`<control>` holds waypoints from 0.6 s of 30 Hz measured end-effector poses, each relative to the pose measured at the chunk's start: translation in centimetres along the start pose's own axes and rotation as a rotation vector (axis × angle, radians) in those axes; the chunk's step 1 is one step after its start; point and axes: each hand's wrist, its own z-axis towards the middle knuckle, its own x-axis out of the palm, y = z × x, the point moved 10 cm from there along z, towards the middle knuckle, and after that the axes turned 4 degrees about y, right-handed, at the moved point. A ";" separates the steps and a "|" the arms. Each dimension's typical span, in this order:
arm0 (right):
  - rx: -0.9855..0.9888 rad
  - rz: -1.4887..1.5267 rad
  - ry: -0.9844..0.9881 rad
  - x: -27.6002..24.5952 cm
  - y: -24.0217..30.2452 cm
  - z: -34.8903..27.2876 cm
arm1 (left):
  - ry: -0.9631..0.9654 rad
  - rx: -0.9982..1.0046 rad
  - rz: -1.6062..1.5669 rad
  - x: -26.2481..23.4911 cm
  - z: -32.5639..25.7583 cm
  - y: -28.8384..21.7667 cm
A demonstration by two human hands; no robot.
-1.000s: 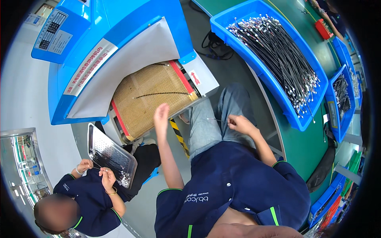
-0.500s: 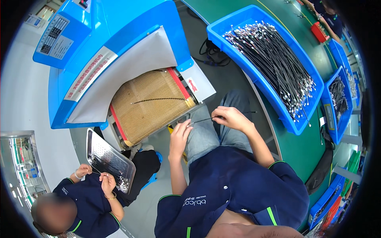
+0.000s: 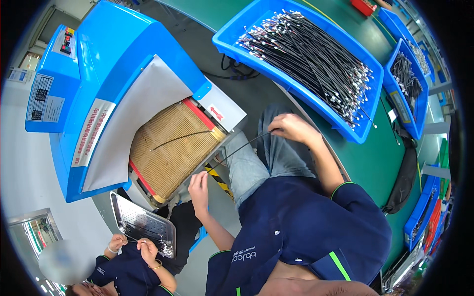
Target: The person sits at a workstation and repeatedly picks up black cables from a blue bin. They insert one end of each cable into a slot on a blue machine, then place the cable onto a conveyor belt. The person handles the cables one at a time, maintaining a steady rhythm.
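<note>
Head view: thin black cable [image 3: 242,146] stretched between two hands in front of blue conveyor machine [image 3: 113,64].

Right hand [image 3: 292,127] closed over one cable end above the lap, fingers curled and pinching it; left hand [image 3: 199,183] down at the other end near the yellow-and-black striped edge, fingers bent, grip on the cable too small to tell. Second black cable [image 3: 180,138] lying across the tan mesh belt [image 3: 170,148]. Blue bin [image 3: 316,103] of bundled black cables on the green tabletop [image 3: 375,163], just beyond the right hand. Lower left, another person's hands [image 3: 129,244] at a perforated metal tray [image 3: 143,227].
</note>
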 end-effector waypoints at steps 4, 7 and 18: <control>-0.245 -0.124 -0.141 -0.2 3.0 -0.2 | 0.097 0.074 -0.065 2.5 0.6 -1.7; -0.353 -0.121 -0.112 1.9 5.7 0.8 | 0.173 0.114 -0.124 5.1 1.1 -4.8; -0.428 0.034 -0.199 3.7 8.7 1.4 | 0.185 0.163 -0.146 6.2 2.3 -8.2</control>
